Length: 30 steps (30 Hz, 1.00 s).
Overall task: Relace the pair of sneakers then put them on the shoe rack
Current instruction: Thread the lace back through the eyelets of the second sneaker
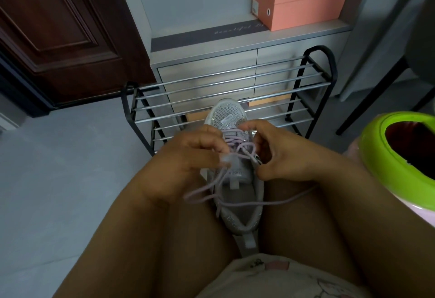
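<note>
Head view: one grey sneaker lies on the person's lap, toe pointing away. The left hand and the right hand pinch its lilac lace with curled fingers, mid-lacing, ends trailing loose. Beyond stands the shoe rack, holding neither sneaker yet; the second sneaker is unseen.

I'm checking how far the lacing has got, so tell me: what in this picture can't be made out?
All in the head view:
- Upper eyelets of the sneaker: covered by the left hand and right hand.
- Second sneaker: nowhere in view.
- Label on the sneaker's toe: too small to read.
- Lower tiers of the shoe rack: hidden behind sneaker and hands.
- Green container: cut off by the right edge.
</note>
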Each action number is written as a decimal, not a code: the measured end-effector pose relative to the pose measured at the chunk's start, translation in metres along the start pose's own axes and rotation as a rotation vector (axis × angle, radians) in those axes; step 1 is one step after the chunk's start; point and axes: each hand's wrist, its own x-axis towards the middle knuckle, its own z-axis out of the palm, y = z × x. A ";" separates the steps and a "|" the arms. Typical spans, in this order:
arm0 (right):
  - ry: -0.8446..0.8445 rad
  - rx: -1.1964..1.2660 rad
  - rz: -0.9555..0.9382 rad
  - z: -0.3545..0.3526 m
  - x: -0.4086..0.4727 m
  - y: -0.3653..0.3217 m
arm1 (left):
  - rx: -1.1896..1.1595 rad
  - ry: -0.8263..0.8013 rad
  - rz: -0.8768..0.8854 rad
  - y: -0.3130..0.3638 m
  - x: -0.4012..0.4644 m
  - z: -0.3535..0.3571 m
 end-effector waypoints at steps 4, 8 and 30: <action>0.018 -0.019 -0.011 0.003 0.000 -0.002 | 0.222 0.093 0.039 -0.002 0.003 0.000; 0.035 -0.035 -0.049 0.006 0.000 -0.001 | 0.722 0.158 0.071 -0.009 0.013 0.020; 0.034 0.019 -0.066 0.003 0.001 0.006 | 0.156 0.181 -0.080 -0.008 0.002 0.010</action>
